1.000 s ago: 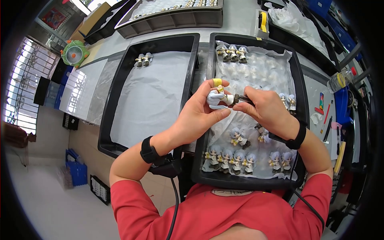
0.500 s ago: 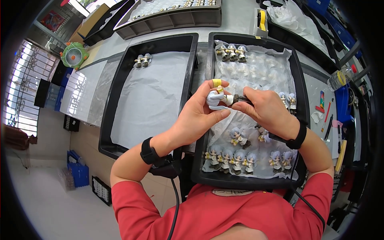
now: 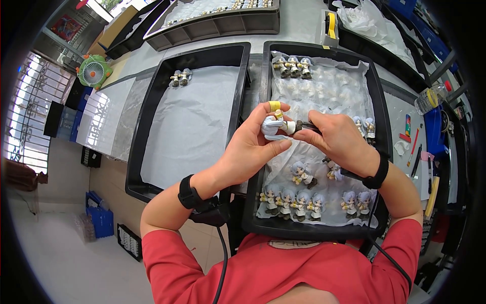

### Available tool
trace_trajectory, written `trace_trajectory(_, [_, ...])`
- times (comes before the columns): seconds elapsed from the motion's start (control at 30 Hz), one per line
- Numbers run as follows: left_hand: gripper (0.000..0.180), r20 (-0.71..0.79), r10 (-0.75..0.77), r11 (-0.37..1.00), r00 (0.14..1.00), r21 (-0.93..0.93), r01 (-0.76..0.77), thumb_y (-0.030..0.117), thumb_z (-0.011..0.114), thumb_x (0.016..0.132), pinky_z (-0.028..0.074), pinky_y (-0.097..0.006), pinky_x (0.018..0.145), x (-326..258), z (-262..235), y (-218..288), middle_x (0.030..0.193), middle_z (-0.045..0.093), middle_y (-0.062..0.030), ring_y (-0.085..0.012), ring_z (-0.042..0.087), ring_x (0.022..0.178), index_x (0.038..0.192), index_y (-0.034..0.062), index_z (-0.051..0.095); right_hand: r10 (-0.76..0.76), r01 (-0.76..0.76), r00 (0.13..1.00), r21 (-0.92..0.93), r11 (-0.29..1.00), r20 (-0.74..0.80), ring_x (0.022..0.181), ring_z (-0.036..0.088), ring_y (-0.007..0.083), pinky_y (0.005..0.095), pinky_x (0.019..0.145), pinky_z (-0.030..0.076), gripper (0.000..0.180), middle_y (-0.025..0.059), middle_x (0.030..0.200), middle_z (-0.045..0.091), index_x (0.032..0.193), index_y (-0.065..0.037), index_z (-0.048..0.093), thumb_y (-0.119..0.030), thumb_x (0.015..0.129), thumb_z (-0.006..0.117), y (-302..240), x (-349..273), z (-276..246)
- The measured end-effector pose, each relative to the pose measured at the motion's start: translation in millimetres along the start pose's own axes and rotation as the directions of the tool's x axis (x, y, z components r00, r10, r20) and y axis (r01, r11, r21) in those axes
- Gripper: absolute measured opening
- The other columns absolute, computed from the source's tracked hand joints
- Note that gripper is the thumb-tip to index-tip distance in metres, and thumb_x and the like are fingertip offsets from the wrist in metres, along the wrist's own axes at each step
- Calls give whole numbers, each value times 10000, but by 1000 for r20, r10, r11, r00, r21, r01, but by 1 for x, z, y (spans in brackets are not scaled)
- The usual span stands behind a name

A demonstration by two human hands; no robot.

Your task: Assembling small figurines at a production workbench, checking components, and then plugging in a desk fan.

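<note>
My left hand point(image 3: 250, 144) is closed around a small figurine point(image 3: 276, 126) with pale blue hair, a white outfit and dark boots. It lies sideways above the right tray, head toward my left palm. A yellow band wraps one left fingertip. My right hand point(image 3: 336, 137) pinches a thin dark tool point(image 3: 310, 127) at the figurine's boots; the fingers hide most of it, so its kind is unclear. Below my hands, a loose figurine point(image 3: 302, 174) lies on the sheeting of the right black tray point(image 3: 304, 231). Several more figurines point(image 3: 301, 202) line its near edge.
On the left, a black tray point(image 3: 137, 175) lined with white sheet holds two figurines point(image 3: 181, 77). A grey crate point(image 3: 217, 33) of small parts stands behind. At right lie a red brush point(image 3: 414, 144), a clear bottle point(image 3: 428, 101) and pens. A green fan point(image 3: 94, 71) sits far left.
Both hands stay almost in place. The figurine and the dark tool at its boots show barely any shift.
</note>
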State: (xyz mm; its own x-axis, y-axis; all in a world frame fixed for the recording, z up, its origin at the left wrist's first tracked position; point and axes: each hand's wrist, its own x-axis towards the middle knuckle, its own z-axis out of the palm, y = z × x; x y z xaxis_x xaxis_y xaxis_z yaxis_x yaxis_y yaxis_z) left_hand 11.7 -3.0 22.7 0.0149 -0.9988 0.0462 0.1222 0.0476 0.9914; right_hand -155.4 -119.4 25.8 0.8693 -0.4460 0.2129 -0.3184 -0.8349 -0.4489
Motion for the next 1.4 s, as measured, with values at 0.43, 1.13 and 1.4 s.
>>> trace_trajectory(0.43, [495, -2, -6, 1000, 1000, 0, 6, 3, 611, 793, 447, -246, 855, 1, -1, -2, 1080, 493, -43, -111, 517, 979, 1218, 51, 361, 3, -3, 1000, -23, 1000, 12, 529, 542, 335, 401, 473, 414, 415, 146, 553, 520, 692, -35, 465, -426, 812, 539, -1, 0, -1])
trace_trajectory(1.13, [444, -10, -20, 1000, 1000, 0, 20, -10, 611, 788, 446, -253, 859, -1, -1, 0, 1089, 491, -42, -130, 526, 1006, 1154, 70, 374, 6, -11, 997, 71, 997, 72, 533, 533, 337, 391, 483, 404, 357, 156, 581, 529, 726, -30, 504, -366, 844, 526, -2, 2, -3])
trace_trajectory(1.4, [416, -66, 160, 985, 985, 71, -155, -41, 572, 797, 455, -300, 874, 2, -2, -3, 1204, 455, -124, -214, 522, 1069, 1103, 74, 316, 64, -45, 998, 498, 866, -22, 544, 562, 181, 285, 520, 444, 345, 133, 789, 599, 1182, -17, 474, -39, 839, 499, -19, -8, -1])
